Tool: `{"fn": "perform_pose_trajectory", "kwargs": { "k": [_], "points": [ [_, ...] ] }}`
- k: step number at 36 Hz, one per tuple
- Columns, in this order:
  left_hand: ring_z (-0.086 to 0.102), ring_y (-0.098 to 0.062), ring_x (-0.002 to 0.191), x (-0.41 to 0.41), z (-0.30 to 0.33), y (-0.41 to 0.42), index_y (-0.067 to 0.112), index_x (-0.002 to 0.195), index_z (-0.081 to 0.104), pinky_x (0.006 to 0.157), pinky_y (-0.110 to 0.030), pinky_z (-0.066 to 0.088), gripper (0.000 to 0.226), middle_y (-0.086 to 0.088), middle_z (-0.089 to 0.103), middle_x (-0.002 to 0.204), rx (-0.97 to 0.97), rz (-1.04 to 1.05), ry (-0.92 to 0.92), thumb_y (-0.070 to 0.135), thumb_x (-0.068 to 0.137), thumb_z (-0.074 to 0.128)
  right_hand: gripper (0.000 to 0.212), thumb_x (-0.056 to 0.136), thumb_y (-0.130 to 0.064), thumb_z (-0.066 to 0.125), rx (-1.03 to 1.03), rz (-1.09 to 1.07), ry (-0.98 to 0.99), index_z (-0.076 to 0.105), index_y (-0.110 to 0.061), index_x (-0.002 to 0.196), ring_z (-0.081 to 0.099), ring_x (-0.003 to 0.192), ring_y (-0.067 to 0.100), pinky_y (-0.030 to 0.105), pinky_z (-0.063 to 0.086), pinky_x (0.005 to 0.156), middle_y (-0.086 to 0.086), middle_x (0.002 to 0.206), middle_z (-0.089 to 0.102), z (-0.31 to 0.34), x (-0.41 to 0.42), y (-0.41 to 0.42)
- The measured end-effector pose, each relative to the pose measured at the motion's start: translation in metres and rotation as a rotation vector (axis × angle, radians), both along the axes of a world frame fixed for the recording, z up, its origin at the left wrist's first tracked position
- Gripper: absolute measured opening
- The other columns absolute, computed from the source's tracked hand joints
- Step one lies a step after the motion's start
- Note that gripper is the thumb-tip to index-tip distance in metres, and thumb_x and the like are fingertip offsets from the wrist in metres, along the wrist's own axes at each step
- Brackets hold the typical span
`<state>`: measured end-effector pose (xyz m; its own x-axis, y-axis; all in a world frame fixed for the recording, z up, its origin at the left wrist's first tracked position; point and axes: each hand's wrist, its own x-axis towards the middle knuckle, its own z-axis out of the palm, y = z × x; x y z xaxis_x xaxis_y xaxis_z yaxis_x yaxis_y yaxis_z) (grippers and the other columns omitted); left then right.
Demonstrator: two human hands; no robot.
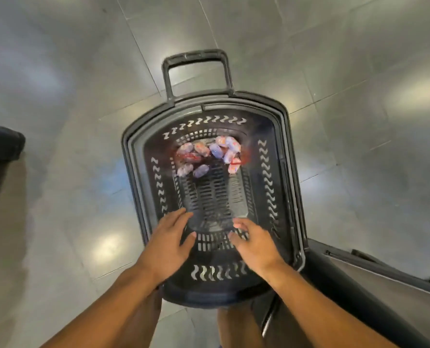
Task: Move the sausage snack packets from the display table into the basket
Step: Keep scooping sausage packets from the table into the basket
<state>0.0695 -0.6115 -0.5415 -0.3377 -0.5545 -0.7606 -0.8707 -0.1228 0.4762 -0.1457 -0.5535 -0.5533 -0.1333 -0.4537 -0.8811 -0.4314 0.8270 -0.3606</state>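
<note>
Clearly, in the head view, both hands hover over the near end of a black wheeled shopping basket [288, 187] standing on the tiled floor [71, 71]. The left hand [170, 241] and the right hand [252, 243] each have fingers spread and loose, holding nothing. Beyond the fingertips, at the basket's far end near its pull handle [196, 61], lies a cluster of sausage snack packets [208, 155]. I judge this the release step of a drop. To the right of the right hand is a dark worktop [374, 277] edge; no packets show on it, so the next move likely calls for turning back to fetch more.
</note>
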Motion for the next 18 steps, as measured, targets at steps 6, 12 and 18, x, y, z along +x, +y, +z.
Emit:
{"fn": "perform_pose_trajectory", "kwargs": {
  "k": [6, 12, 18],
  "points": [
    [0.013, -0.015, 0.153, -0.018, -0.112, -0.003, 0.02, 0.156, 0.032, 0.123, -0.024, 0.004, 0.058, 0.001, 0.023, 0.165, 0.006, -0.043, -0.029, 0.038, 0.103, 0.048, 0.032, 0.098, -0.023, 0.065, -0.075, -0.122, 0.011, 0.064, -0.021, 0.129, 0.063, 0.106, -0.001, -0.006, 0.038, 0.081, -0.011, 0.119, 0.068, -0.119, 0.001, 0.0],
    [0.025, -0.024, 0.149, -0.033, -0.181, -0.021, 0.01, 0.152, 0.04, 0.124, -0.027, 0.012, 0.059, -0.008, 0.035, 0.159, -0.04, -0.014, -0.067, 0.028, 0.099, 0.058, 0.037, 0.096, -0.013, 0.068, -0.144, -0.273, 0.04, 0.06, -0.014, 0.132, 0.063, 0.119, 0.016, 0.038, 0.048, 0.109, 0.001, 0.126, 0.068, -0.216, 0.002, -0.009],
    [0.018, -0.019, 0.152, -0.043, -0.219, -0.03, 0.019, 0.155, 0.036, 0.123, -0.025, 0.008, 0.06, -0.001, 0.028, 0.163, -0.042, 0.038, -0.028, 0.032, 0.099, 0.057, 0.045, 0.092, 0.007, 0.066, -0.29, -0.45, 0.087, 0.053, 0.001, 0.134, 0.055, 0.104, 0.018, 0.027, 0.046, 0.097, 0.01, 0.113, 0.059, -0.269, -0.009, -0.058]
  ]
}}
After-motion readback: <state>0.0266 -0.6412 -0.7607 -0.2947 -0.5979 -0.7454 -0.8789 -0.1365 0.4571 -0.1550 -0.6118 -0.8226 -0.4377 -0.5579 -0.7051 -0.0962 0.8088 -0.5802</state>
